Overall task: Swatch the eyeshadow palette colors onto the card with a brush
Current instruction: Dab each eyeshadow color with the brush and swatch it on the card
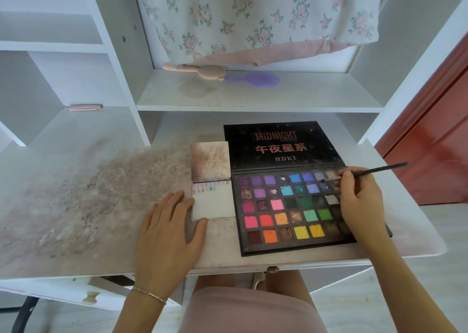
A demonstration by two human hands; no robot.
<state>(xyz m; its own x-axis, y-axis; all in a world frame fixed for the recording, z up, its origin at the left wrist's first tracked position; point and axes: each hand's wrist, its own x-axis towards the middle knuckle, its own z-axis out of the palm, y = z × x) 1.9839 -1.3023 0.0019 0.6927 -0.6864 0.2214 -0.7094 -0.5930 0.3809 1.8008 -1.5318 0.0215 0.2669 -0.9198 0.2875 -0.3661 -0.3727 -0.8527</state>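
From the head view, I see my left hand (pixel 170 227) lying flat and open on the desk (pixel 76 206) at lower centre, thumb and fingertips touching the white card (pixel 214 206), which I judge pins it for swatching. A row of faint swatches already runs along the card's top edge. Just right of it lies the open eyeshadow palette (pixel 291 206). My right hand (pixel 359 206) is closed around the brush (pixel 367 172) like a pen, tip down at a blue pan in the upper right rows, likely loading colour.

arms: bare, sleeveless | left wrist: thin beaded bracelet (pixel 149 294) (pale, gold-toned) | lap: pink garment (pixel 253 312)
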